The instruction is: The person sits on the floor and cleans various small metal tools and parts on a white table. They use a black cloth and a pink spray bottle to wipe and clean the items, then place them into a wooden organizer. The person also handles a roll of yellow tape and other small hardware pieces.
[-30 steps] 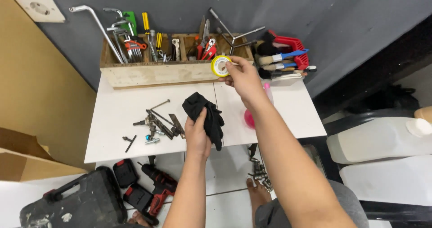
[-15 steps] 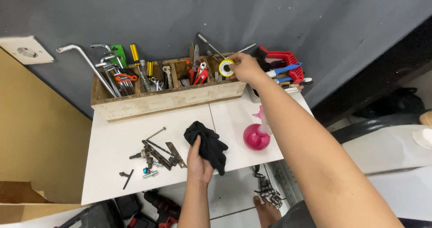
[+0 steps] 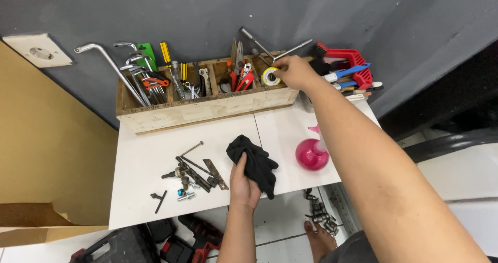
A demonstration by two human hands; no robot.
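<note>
Right hand [image 3: 294,71] is stretched out over the far right end of the long wooden tool box [image 3: 207,104] against the grey wall, its fingertips pinching the small yellow-and-white roll of thread tape [image 3: 271,76], which sits at the rim of the last compartment, beside the red-handled pliers [image 3: 244,80]. My left hand [image 3: 244,182] is closed on a crumpled black cloth [image 3: 255,162] resting on the white tabletop [image 3: 145,159], near the loose metal bolts and bits [image 3: 192,174]. To do this well, I judge the roll should go in flat and clear of the plier handles, with the forearm kept high over the round pink spray bottle [image 3: 311,155] beneath it, since that bottle could tip easily.
</note>
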